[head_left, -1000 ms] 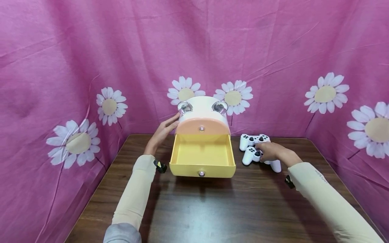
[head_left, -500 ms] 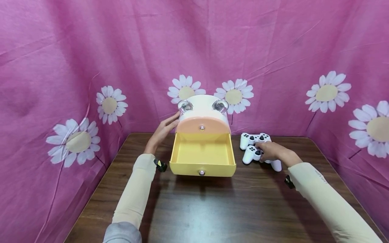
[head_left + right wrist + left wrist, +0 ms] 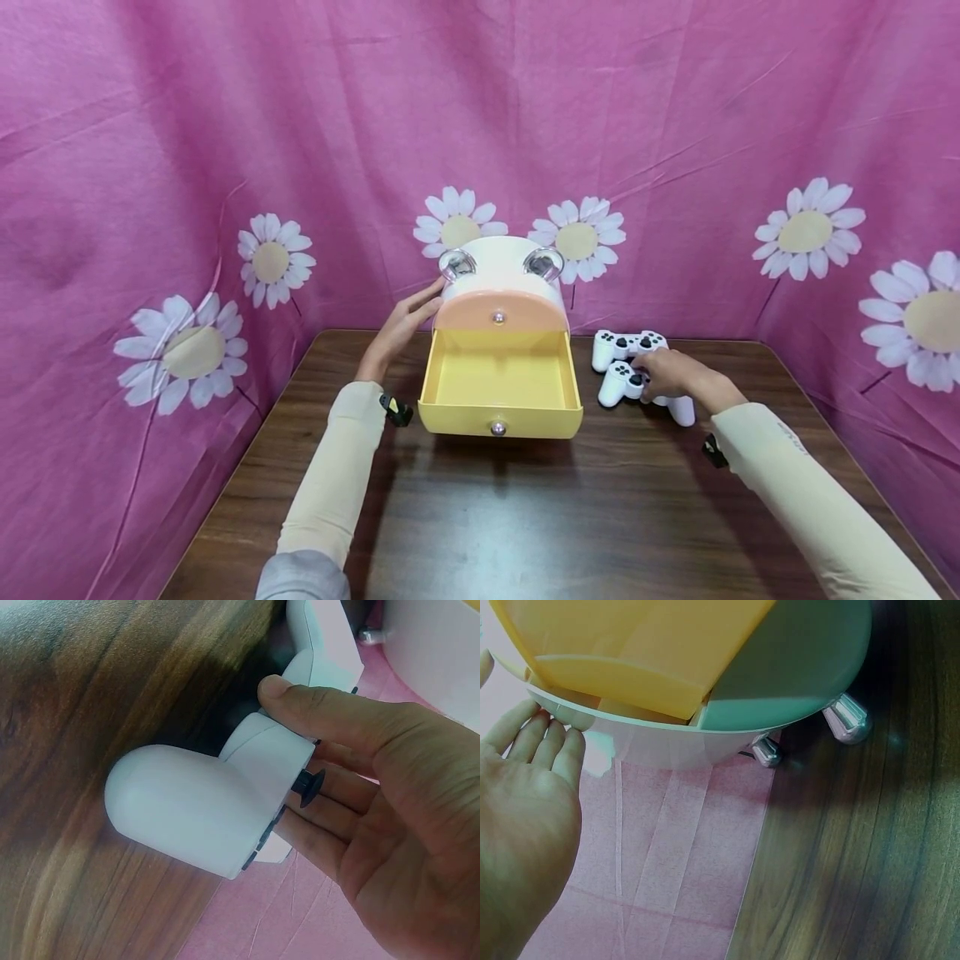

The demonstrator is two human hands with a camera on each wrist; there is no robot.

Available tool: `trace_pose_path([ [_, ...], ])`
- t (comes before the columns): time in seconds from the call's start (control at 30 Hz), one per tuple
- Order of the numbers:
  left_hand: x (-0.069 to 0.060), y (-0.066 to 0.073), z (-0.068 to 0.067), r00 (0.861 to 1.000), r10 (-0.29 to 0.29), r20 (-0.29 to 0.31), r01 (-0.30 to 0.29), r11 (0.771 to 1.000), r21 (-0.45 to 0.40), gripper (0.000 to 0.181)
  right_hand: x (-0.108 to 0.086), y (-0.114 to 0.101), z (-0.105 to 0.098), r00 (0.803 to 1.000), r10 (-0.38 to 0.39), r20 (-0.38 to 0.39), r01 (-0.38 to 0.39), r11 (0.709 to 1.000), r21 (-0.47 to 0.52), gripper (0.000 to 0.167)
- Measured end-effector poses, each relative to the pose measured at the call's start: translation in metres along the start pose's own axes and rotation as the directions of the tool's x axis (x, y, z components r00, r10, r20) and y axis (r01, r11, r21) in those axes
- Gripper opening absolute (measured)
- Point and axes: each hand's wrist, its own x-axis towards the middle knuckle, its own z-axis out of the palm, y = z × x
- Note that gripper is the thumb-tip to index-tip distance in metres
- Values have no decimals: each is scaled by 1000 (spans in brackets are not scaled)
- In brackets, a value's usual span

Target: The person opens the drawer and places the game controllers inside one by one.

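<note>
A white box with an orange upper drawer point(image 3: 465, 313) and round silver eyes stands on the table, its yellow lower drawer point(image 3: 499, 422) pulled out and empty. My left hand point(image 3: 397, 332) lies against the box's left side; in the left wrist view the fingertips of that hand point(image 3: 536, 802) touch the box's white wall point(image 3: 675, 746). On the right, my right hand point(image 3: 666, 372) grips the front white controller point(image 3: 619, 383) at its middle. The right wrist view has the thumb of that hand point(image 3: 375, 772) over the controller point(image 3: 187, 802) and fingers on its far side.
Behind the gripped controller lies a second white controller point(image 3: 606, 347), close against it. The wooden table point(image 3: 495, 517) extends in front of the box. A pink curtain point(image 3: 652, 108) with daisies surrounds the table's back and sides. Silver feet point(image 3: 847, 718) show under the box.
</note>
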Motion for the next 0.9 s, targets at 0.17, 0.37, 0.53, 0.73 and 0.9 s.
trace_pose_path([
  [0.17, -1, 9, 1, 1000, -20, 11, 20, 999, -25, 54, 0, -2, -3, 1000, 10, 10, -10, 1000, -11, 61],
  [0.37, -12, 32, 2, 999, -22, 29, 23, 999, -35, 57, -2, -2, -4, 1000, -4, -2, 4, 1000, -14, 58],
  [0.53, -10, 23, 2, 999, -32, 20, 33, 998, -48, 57, -3, -1, -7, 999, -37, -27, 36, 999, -11, 44],
  [0.73, -2, 8, 0, 999, -36, 10, 36, 999, -39, 55, -4, -2, -20, 998, -45, -38, 44, 999, -24, 42],
  [0.9, -2, 10, -1, 999, -37, 24, 38, 998, -47, 56, -7, -5, -35, 997, -43, -64, 39, 998, -54, 57],
])
